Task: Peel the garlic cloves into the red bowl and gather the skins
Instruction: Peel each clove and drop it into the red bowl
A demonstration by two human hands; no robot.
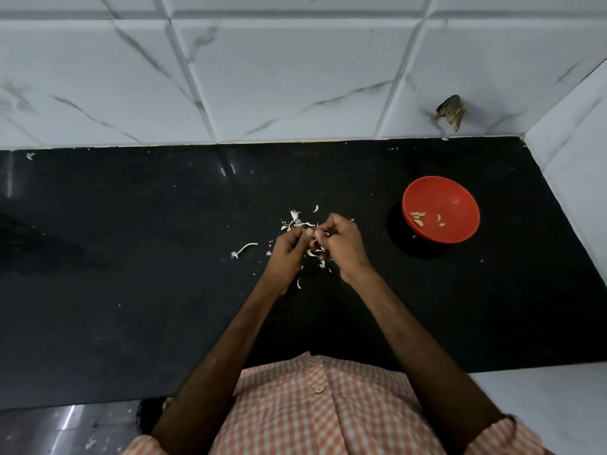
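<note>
I hold both hands low over the worktop (147,274), I judge so the skins (297,222) drop in one heap. The left hand (290,246) and right hand (343,244) meet with curled fingers, pinching a small pale piece, probably a garlic clove (316,240), mostly hidden. The skins lie beneath and just beyond them. The red bowl (460,195) sits well right of the right hand, with peeled cloves (417,217) inside.

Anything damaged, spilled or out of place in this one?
Yes. A dark ragged patch mars the wall tile behind the red bowl; chip or stuck debris, unclear. Garlic skins lie scattered on the counter, not yet gathered.
</note>
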